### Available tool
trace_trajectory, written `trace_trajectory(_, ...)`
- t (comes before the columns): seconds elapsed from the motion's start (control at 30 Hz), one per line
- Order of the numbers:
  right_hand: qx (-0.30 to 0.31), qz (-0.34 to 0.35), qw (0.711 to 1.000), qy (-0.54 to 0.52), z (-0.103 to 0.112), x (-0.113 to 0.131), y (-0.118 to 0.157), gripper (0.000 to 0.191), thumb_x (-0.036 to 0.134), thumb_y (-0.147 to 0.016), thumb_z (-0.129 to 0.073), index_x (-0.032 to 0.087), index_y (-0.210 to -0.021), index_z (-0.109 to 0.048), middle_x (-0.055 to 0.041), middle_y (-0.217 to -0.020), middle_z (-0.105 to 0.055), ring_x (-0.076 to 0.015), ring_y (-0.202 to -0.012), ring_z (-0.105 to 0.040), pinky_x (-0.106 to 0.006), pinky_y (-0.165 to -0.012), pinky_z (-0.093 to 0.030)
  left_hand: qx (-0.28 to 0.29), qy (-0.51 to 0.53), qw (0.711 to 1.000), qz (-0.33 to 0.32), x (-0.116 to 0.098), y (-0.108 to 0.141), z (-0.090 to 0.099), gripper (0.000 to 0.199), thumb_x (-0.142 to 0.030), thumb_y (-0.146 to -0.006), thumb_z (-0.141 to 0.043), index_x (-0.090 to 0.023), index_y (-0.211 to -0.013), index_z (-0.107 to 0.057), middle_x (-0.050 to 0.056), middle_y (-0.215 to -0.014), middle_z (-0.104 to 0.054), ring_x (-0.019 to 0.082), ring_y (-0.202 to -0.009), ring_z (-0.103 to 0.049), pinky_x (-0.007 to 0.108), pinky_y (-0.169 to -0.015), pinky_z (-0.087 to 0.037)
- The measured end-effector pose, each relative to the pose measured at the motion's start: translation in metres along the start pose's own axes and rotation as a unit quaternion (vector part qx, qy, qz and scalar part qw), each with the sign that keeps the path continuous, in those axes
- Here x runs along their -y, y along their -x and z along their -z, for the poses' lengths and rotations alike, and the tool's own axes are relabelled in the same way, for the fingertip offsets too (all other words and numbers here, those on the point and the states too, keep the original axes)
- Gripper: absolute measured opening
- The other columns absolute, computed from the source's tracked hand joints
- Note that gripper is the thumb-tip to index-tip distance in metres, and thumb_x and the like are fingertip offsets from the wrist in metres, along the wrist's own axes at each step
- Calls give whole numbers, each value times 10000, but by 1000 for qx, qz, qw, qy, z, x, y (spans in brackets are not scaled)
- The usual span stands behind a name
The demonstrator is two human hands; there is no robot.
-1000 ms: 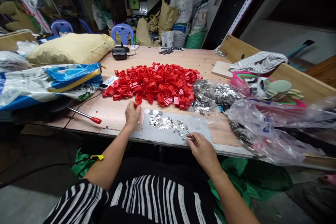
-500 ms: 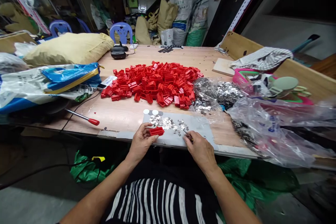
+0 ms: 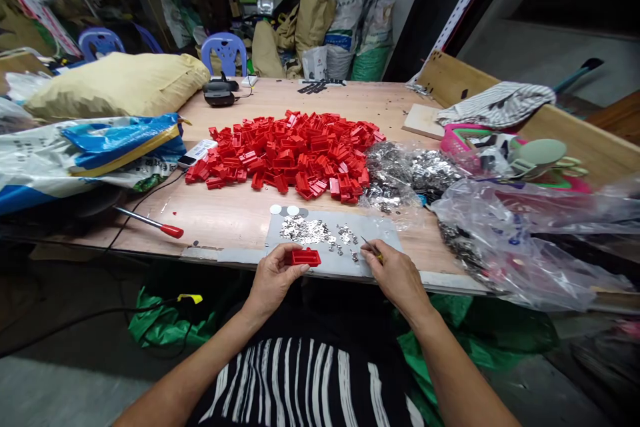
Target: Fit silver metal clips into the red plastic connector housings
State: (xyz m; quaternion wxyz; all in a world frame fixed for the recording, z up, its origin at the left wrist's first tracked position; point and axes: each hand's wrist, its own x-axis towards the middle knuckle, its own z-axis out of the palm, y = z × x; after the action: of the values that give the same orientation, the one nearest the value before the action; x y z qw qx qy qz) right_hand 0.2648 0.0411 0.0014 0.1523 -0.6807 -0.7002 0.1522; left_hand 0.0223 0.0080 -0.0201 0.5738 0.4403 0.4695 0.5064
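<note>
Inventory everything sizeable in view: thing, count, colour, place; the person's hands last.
Red piece: one, red, left hand
Pointed tool: one, yellowish handle, right hand
Table: one, light wood, centre
Heap of pieces: one, red, on table
Mat: one, grey, table front
Small parts: many, silver, on mat
Bagged metal: many, silver, right
Lever: one, silver, red tip, left
Stuffed sack: one, beige, left
Printed bag: one, blue, white, left
Basket: one, pink, right
Standing sacks: several, beige, white, green, behind
Chairs: several, purple, behind
Left hand: one, bare, centre
Right hand: one, bare, right of centre

left hand [image 3: 273, 275] pinching, right hand [image 3: 397, 275] curled; forearms [image 3: 207, 357] angled inward
</note>
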Motion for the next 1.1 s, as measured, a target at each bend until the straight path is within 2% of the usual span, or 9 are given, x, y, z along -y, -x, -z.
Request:
trace_trajectory(0.13,10,24,1000,11,-5,4,7,95,328,-860,-548,249,-855,-600,-6,-908,-708,-198,-801,-654,-276,-629,-419,-10,11,1000,0,-2,1,-5,393,-263,-713,-754,-170,-1051,-577,67,-996,-711,198,-939,-678,335,-890,-520)
trace_trajectory(0.3,-25,43,999,1,-12,4,7,121,306,-874,-510,248,-848,-614,-17,-923,-694,-202,-811,-646,-287,-660,-432,-25,-8,999,-19,-4,2,-7,359,-274,-708,-761,-176,-1002,-580,54,-976,-704,185,-913,-682,306,-854,-537)
trace_trajectory(0.37,-47,40,998,-33,-12,3,6,133,324,-871,-512,246,-874,-619,-26,-949,-697,-212,-832,-645,-300,-693,-441,-30,-28,999,-31,-4,3,-6,340,-278,-718,-751,-176,-996,-585,56,-977,-706,188,-904,-686,307,-843,-547)
trace_trajectory(0.43,-56,29,993,-95,-10,3,6,162,362,-866,-519,240,-898,-620,-30,-926,-702,-201,-775,-643,-297,-686,-449,-37,-54,997,-47,-4,4,-6,329,-281,-731,-739,-178,-1005,-588,58,-973,-710,192,-892,-693,317,-839,-555)
trace_trajectory(0.53,-20,29,977,-209,-7,12,9,236,430,-867,-519,217,-886,-619,-19,-804,-688,-160,-631,-602,-268,-621,-451,-45,-124,987,-89,-3,5,-6,304,-272,-748,-720,-184,-1015,-605,54,-956,-716,190,-865,-700,324,-831,-565)
trace_trajectory(0.67,12,70,956,-283,-3,35,16,231,421,-862,-552,199,-858,-617,-21,-808,-679,-158,-714,-609,-243,-662,-459,-57,-241,954,-170,-4,7,-8,275,-209,-746,-702,-194,-1012,-631,46,-962,-707,177,-842,-690,301,-787,-568)
trace_trajectory(0.83,27,136,964,-228,-3,54,18,145,327,-886,-530,216,-839,-610,-22,-779,-672,-160,-685,-598,-258,-665,-458,-44,-302,923,-233,-8,10,-9,266,-192,-773,-669,-204,-1037,-636,51,-955,-703,179,-839,-671,298,-770,-550)
trace_trajectory(0.97,25,195,966,-169,-7,55,15,121,246,-891,-493,231,-838,-600,-38,-802,-666,-187,-746,-617,-282,-692,-462,-32,-293,920,-257,-12,13,-11,272,-178,-781,-652,-221,-1049,-647,55,-957,-708,192,-859,-671,308,-787,-541)
trace_trajectory(1.1,41,221,963,-148,-9,56,13,135,194,-891,-470,228,-844,-591,-42,-809,-648,-190,-773,-617,-281,-693,-459,-20,-301,917,-261,-13,14,-13,293,-130,-779,-628,-216,-1058,-646,55,-967,-710,187,-870,-671,303,-792,-542)
